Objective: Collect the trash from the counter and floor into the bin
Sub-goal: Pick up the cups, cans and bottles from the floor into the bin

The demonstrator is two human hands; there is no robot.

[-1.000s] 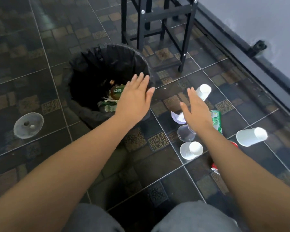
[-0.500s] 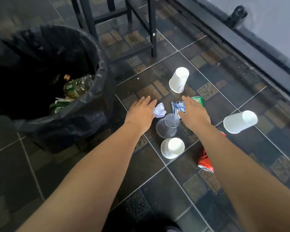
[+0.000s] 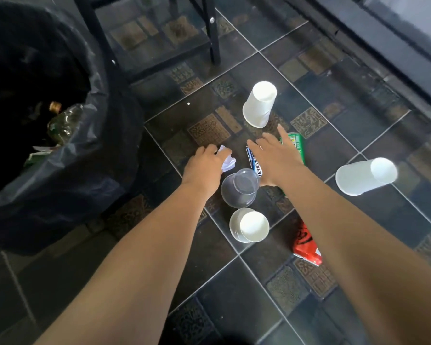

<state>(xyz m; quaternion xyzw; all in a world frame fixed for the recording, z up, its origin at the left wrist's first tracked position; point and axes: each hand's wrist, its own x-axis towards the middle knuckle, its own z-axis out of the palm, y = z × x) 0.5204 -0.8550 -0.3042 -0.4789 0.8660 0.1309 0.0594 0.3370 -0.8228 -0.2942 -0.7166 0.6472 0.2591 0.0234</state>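
White crumpled tissue point(image 3: 227, 162) on the dark glossy tiled floor point(image 3: 209, 282) is what the left hand point(image 3: 204, 168) has now dropped onto, fingers curling around it, looks like a pinch just starting. A second ago both hands were up by the black bag-lined bin point(image 3: 60, 155); now they're down in the litter, so pickup is on. Right hand point(image 3: 275, 160) is spread flat over a blue-and-white foil wrapper point(image 3: 253, 161) and a green can point(image 3: 296, 145), not gripping yet. Clear plastic cup point(image 3: 240, 188) lies just beside both hands, smooth white paper cups point(image 3: 259, 104) and a crinkly red packet point(image 3: 305, 245) lie scattered around.
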